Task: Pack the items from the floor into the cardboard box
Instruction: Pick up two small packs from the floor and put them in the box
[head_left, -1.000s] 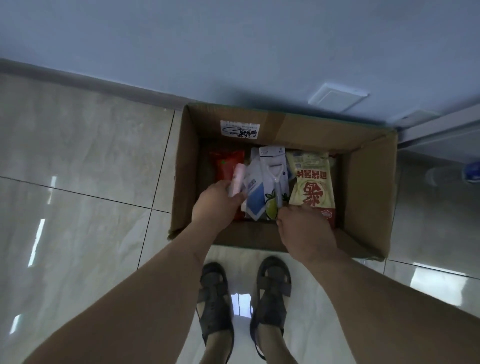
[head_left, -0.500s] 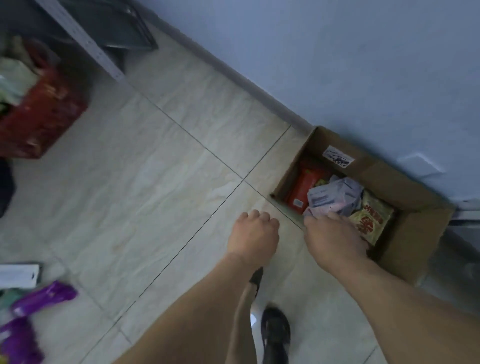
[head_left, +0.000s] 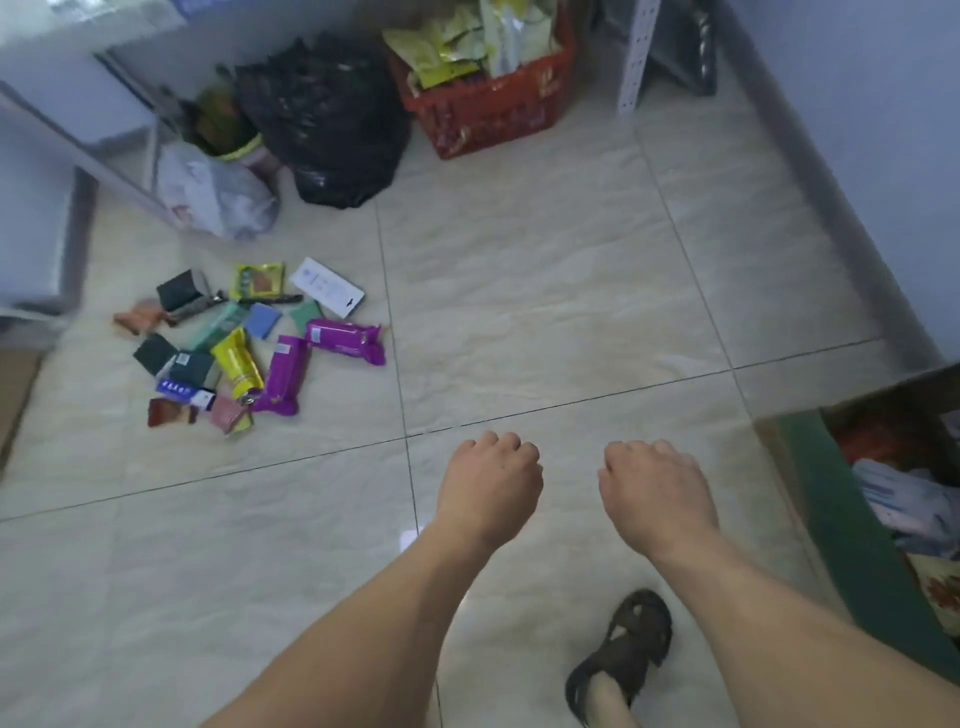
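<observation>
A pile of small items lies on the tiled floor at the left: two purple packets (head_left: 345, 340), a yellow pouch (head_left: 238, 364), a white flat box (head_left: 327, 287), dark boxes and other small packs. The cardboard box (head_left: 841, 499) sits at the right edge, partly cut off, with packed goods inside. My left hand (head_left: 488, 480) and my right hand (head_left: 654, 488) hover side by side over bare floor between pile and box. Both have the fingers curled in and hold nothing.
A red basket (head_left: 493, 111) full of packets, a black bag (head_left: 327, 119) and a white plastic bag (head_left: 218, 197) stand along the far wall. A white shelf post (head_left: 634, 57) rises at the back. My sandalled foot (head_left: 623, 654) is below the right hand.
Both hands have come out of the box with nothing in them, leaving the pink tube and packet inside. My view has swung left from the box to the pile on the floor.
</observation>
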